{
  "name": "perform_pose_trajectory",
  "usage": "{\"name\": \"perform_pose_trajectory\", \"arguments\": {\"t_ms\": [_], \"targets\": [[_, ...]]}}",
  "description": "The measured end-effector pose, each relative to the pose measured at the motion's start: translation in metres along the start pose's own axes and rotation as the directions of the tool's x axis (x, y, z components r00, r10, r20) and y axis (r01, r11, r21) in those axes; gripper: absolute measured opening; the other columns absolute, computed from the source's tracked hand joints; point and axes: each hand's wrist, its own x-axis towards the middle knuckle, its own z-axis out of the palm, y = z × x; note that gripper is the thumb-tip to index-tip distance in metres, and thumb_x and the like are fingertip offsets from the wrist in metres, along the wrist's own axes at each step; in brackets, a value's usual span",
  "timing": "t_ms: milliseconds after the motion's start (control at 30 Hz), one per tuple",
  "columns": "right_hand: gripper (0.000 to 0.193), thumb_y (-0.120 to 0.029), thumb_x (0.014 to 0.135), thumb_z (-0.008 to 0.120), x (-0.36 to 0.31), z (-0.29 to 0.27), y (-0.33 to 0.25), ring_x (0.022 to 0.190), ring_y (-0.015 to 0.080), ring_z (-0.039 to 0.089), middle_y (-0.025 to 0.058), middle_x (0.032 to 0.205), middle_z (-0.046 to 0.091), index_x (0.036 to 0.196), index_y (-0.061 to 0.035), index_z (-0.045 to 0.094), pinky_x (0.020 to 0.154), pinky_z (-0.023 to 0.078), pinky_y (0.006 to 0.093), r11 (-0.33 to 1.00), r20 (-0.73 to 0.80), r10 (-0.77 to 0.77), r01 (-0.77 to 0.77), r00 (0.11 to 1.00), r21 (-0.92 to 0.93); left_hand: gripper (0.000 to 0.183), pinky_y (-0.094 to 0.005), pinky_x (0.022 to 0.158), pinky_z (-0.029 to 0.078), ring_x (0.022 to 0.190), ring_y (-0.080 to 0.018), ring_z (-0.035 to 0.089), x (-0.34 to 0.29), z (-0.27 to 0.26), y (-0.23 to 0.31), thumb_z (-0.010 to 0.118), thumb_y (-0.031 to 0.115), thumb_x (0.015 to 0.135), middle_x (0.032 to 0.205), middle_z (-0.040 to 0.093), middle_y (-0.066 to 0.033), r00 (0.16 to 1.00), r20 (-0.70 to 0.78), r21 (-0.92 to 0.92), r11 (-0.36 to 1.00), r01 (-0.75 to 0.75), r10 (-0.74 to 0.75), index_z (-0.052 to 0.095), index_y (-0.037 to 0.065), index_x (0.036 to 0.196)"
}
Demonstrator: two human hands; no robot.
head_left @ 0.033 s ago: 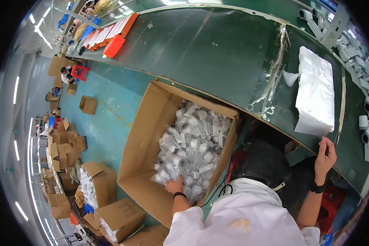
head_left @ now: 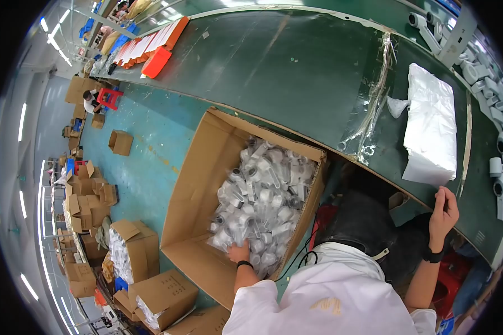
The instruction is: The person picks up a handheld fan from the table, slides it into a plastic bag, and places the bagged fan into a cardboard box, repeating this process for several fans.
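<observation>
My left hand (head_left: 238,252) reaches into a large open cardboard box (head_left: 187,201) filled with white plastic fittings in clear bags (head_left: 265,190). Its fingers are partly covered by the bagged fittings at the near side, so their grip does not show clearly. On the right, my right hand (head_left: 444,212) is at the front edge of the green table, thumb and fingers closed together. Their tips meet the lower corner of a flat stack of clear plastic bags (head_left: 430,128). Beside the stack lies a small bundled piece of plastic (head_left: 397,106).
The green worktable (head_left: 251,67) runs along the far side, with orange-red trays (head_left: 156,62) at its far left. White pipe-like fittings (head_left: 478,72) line the right edge. More cartons (head_left: 162,293) stand at lower left. A person (head_left: 89,101) sits by a red stool (head_left: 109,99) far off.
</observation>
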Motion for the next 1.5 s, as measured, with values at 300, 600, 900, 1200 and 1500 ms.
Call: {"name": "perform_pose_trajectory", "arguments": {"t_ms": [300,600,900,1200,1500], "targets": [[0.014,-0.008,0.095,0.058,0.003,0.003,-0.022,0.076,0.0082,0.055,0.0023,0.084,0.062,0.099,0.0035,0.065,0.07,0.045,0.0218,0.991,-0.012,-0.095,0.093,0.995,-0.098,0.038,-0.0408,0.089,0.048,0.097,-0.0341,0.063,0.075,-0.04,0.046,0.078,0.028,0.073,0.104,0.066,-0.0197,0.893,-0.304,-0.359,0.828,-0.431,0.333,0.07,-0.002,0.095],[0.004,-0.003,0.084,0.066,0.011,0.0,-0.043,0.056,0.0115,0.054,0.008,0.072,0.063,0.085,-0.0004,0.069,0.052,0.043,0.0255,0.993,0.011,-0.08,0.079,0.997,0.083,0.017,-0.0288,0.082,0.049,0.095,-0.0184,0.059,-0.106,-0.228,0.297,0.058,0.0,0.09,0.109,0.062,-0.0098,0.434,-0.634,-0.608,-0.066,-0.791,0.64,0.062,-0.002,0.107],[0.018,-0.013,0.083,0.069,0.038,-0.107,-0.037,0.067,0.0157,0.062,0.0081,0.082,0.065,0.098,-0.0032,0.068,0.057,0.048,0.0276,0.998,-0.199,0.027,-0.017,0.98,0.054,0.025,-0.0343,0.077,0.049,0.085,-0.0283,0.06,-0.315,-0.23,0.381,0.072,-0.003,0.074,0.096,0.064,-0.0139,-0.346,-0.581,-0.361,-0.614,-0.702,0.737,0.064,0.001,0.097],[0.051,-0.016,0.073,0.072,0.094,-0.253,0.106,0.114,0.0313,0.052,0.0112,0.122,0.057,0.121,-0.0073,0.055,0.09,0.047,0.0421,0.633,-0.419,-0.113,-0.259,0.901,-0.729,0.031,-0.04,0.08,0.046,0.091,-0.0318,0.055,-0.355,-0.227,0.401,0.078,0.005,0.07,0.1,0.063,-0.0113,-0.584,-0.449,-0.137,-0.698,-0.703,0.676,0.066,0.003,0.099],[0.034,-0.015,0.077,0.069,0.088,-0.244,0.095,0.102,0.0314,0.055,0.0111,0.103,0.054,0.11,-0.0106,0.06,0.082,0.046,0.0442,0.678,-0.298,0.188,-0.343,0.936,-0.651,0.034,-0.0392,0.08,0.044,0.091,-0.0286,0.054,-0.356,-0.216,0.416,0.082,0.015,0.067,0.097,0.061,-0.0067,-0.616,-0.403,-0.047,-0.687,-0.725,0.677,0.068,0.009,0.097]]}}
